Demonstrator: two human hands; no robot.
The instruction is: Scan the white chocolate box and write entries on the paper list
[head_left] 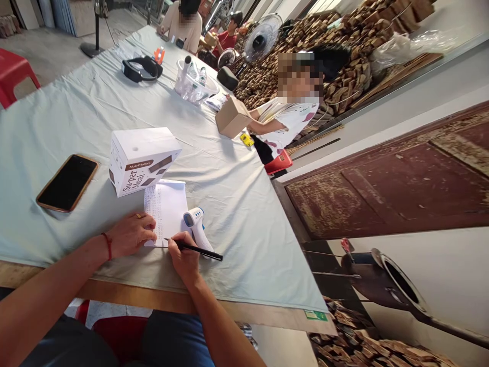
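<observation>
In my right hand (185,257) is a black pen (202,251), its tip near the lower edge of a white sheet of paper (171,209). Small rows of writing run down the sheet's left part. My left hand (133,233) rests on the table with its fingertips on the paper's left edge, fingers loosely bent and holding nothing. A white and blue infrared thermometer (195,221) lies just right of the sheet, partly behind my right hand. At the paper's far edge stands a white box (141,158) with brown lettering.
A smartphone (68,182) lies left of the box on the cloth-covered table (244,219). Farther back are a black headset (141,69), a white basket (202,92) with bottles, and a cardboard box (233,118) at a seated person's hands. A yellow object (246,139) sits nearby.
</observation>
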